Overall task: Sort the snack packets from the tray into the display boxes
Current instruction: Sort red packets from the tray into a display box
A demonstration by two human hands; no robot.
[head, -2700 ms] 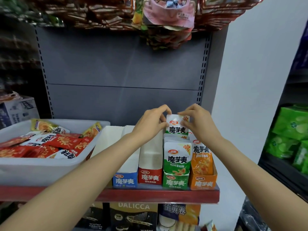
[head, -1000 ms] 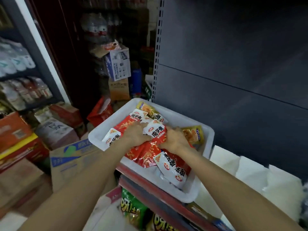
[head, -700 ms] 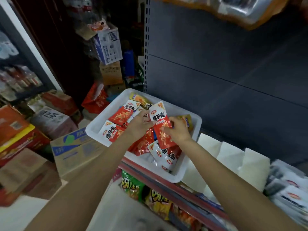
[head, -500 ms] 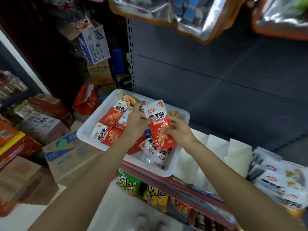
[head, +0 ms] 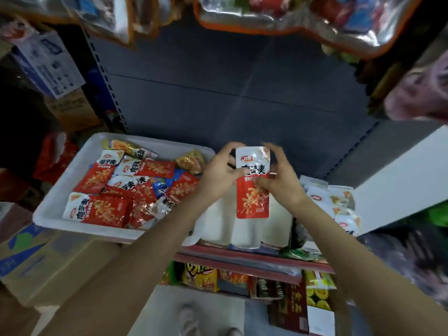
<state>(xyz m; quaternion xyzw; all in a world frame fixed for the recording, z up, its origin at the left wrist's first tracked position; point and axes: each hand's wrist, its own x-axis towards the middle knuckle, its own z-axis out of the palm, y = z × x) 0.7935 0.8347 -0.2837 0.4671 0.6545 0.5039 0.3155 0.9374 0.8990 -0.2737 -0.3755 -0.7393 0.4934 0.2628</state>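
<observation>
Both hands, left hand (head: 219, 170) and right hand (head: 281, 183), pinched 1 red packet (head: 252, 190) upright at frame center, above white display boxes (head: 218, 224); tray (head: 72, 166) at left.

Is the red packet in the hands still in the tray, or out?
Out: both hands hold the red packet upright above the white display boxes, beside the tray.
</observation>
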